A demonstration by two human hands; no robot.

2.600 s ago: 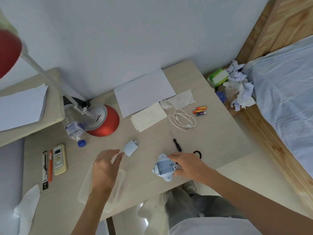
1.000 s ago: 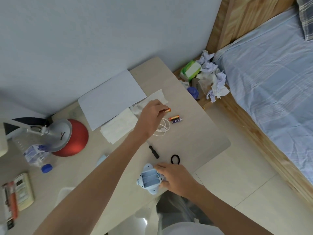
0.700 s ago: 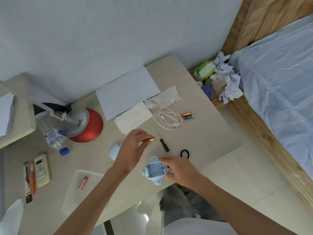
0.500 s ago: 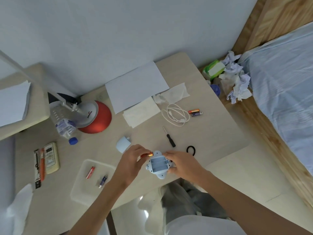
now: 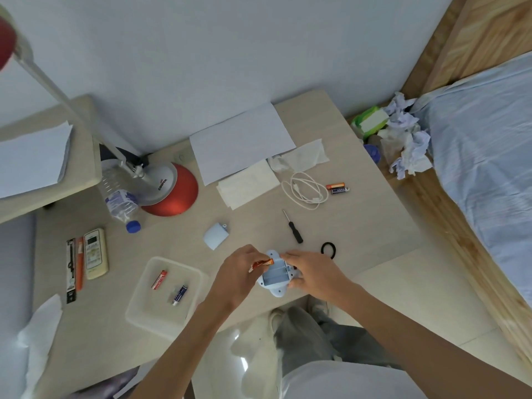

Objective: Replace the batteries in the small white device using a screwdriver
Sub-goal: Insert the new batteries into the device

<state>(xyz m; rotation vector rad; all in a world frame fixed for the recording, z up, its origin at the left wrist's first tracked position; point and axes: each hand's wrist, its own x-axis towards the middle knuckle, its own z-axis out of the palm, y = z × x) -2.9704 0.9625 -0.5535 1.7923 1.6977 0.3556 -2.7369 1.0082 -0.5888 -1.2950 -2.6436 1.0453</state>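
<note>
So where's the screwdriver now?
In the head view the screwdriver lies untouched on the desk, between the white cable and the black hair tie.

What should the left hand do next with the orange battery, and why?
Probably lower the orange battery into the nearest slot of the white device. The compartment is open and looks empty, the left hand holds the battery at its edge, and the right hand steadies the device.

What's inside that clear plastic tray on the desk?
Two loose batteries lie in the clear tray: a red one and a dark blue one. The left forearm covers the tray's near right corner.
</note>
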